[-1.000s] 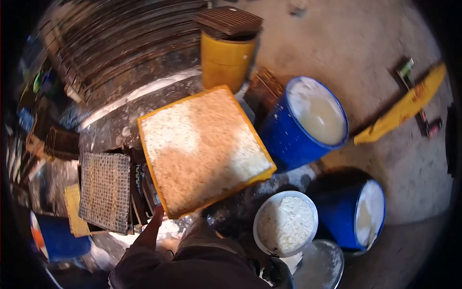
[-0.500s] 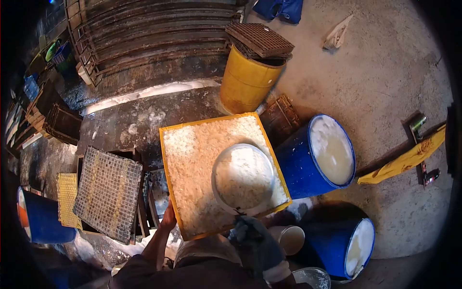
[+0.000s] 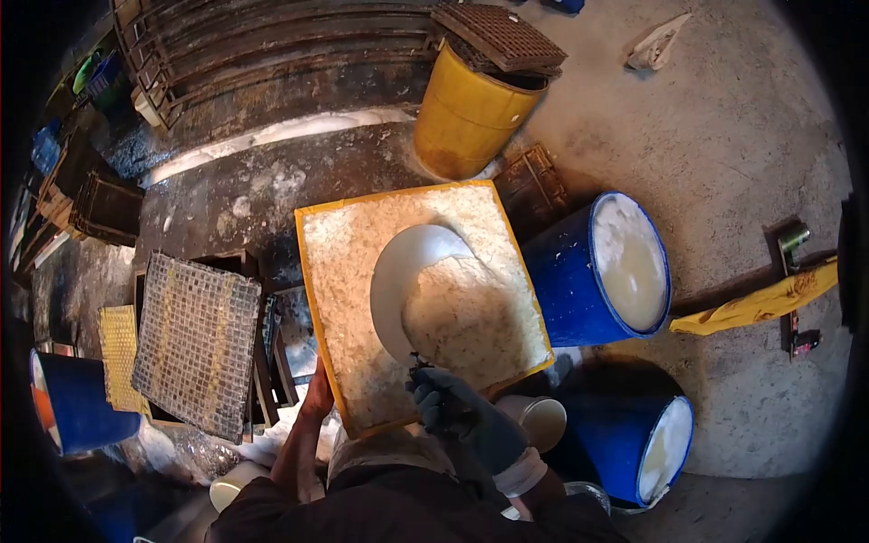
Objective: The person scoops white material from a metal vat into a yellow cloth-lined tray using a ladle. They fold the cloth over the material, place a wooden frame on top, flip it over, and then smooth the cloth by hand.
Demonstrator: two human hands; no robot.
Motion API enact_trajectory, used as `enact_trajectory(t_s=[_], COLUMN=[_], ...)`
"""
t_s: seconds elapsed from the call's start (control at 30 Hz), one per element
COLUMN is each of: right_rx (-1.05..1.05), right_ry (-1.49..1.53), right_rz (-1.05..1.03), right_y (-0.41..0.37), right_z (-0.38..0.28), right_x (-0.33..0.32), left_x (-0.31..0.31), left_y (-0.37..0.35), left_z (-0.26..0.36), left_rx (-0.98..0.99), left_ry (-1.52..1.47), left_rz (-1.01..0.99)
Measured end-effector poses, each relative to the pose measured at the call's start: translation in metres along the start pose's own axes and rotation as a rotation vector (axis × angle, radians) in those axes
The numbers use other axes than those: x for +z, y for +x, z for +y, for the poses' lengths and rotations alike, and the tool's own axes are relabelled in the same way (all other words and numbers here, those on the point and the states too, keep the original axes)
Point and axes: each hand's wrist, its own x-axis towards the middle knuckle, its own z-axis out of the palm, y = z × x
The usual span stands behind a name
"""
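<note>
A square, yellow-rimmed tray [image 3: 348,303] full of white, crumbly material lies in front of me. My left hand [image 3: 319,395], bare, holds the tray's near left edge, with its fingers partly hidden. In a dark glove, my right hand [image 3: 444,403] is closed on the short handle of a round metal pan [image 3: 391,290]. The pan sits tilted over the tray, its bare inner wall showing on the left. A heap of white material [image 3: 462,303] lies at its right side, running onto the tray's fill.
Two blue barrels [image 3: 557,285] with whitish contents stand at the right, a white bucket [image 3: 543,423] beside the nearer one. A yellow barrel [image 3: 471,118] topped by brown grates is ahead. Stacked mesh trays [image 3: 195,339] and another blue barrel [image 3: 86,398] are at left.
The pan has tipped and shifted left, baring its inner wall while its white contents slide to the right. My right hand has moved up and left with it; my left hand stays on the tray.
</note>
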Motion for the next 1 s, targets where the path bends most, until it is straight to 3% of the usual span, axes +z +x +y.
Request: enact_trajectory(t_s=[0.03, 0.07, 0.17, 0.23, 0.3, 0.37, 0.47, 0.5, 0.57, 0.63, 0.7, 0.77, 0.83, 0.87, 0.9, 0.97, 1.0], right_rx=[0.035, 0.067, 0.122, 0.377, 0.373, 0.363, 0.115, -0.163, -0.437, -0.416, -0.389, -0.53, -0.54, -0.577, -0.603, -0.607, -0.811], right_ry=[-0.001, -0.002, 0.003, 0.026, 0.043, 0.053, -0.133, -0.4, -0.644, -0.425, -0.205, -0.241, -0.105, -0.086, -0.097, -0.132, -0.252], right_rz=[0.022, 0.042, 0.076, -0.232, -0.349, -0.473, -0.601, -0.34, -0.088, -0.247, -0.401, -0.008, 0.081, 0.259, 0.547, 1.004, 1.025], right_y=[0.005, 0.01, 0.035, 0.073, 0.079, 0.068, 0.018, -0.013, -0.055, -0.089, -0.119, -0.128, -0.137, -0.147, -0.166, -0.2, -0.206], right_z=[0.0, 0.0, 0.003, 0.002, 0.006, 0.001, 0.003, 0.01, 0.012, 0.004, -0.006, -0.013, -0.018, -0.015, -0.007, 0.014, 0.03], right_x=[0.002, 0.005, -0.006, -0.038, -0.029, -0.019, -0.009, -0.012, -0.026, -0.046, -0.071, -0.127, -0.234, -0.278, -0.319, -0.398, -0.44], left_x=[-0.007, -0.026, -0.036, -0.044, -0.07, -0.073, -0.081, -0.115, -0.164, -0.137, -0.118, -0.072, -0.012, -0.016, -0.008, -0.015, -0.025], left_y=[0.0, 0.002, -0.005, -0.003, -0.001, 0.0, -0.004, -0.01, -0.022, -0.058, -0.082, -0.1, -0.108, -0.116, -0.121, -0.134, -0.138], left_z=[-0.011, -0.036, -0.043, -0.038, -0.058, -0.058, -0.064, -0.102, -0.154, -0.156, -0.171, -0.162, -0.126, -0.138, -0.133, -0.127, -0.134], left_rx=[-0.044, -0.157, -0.108, -0.169, -0.523, -0.517, -0.432, -0.457, -0.489, -0.465, -0.233, -0.23, -0.412, -0.247, -0.32, -0.191, -0.183], left_ry=[0.005, -0.262, -0.151, 0.022, -0.104, -0.009, 0.187, 0.311, 0.56, 1.299, 1.226, 1.107, 1.205, 1.248, 1.232, 0.802, 0.401], left_rz=[0.031, 0.032, 0.049, 0.055, 0.228, 0.213, 0.291, 0.228, 0.098, -0.051, -0.256, -0.178, 0.071, 0.091, 0.071, -0.024, -0.049])
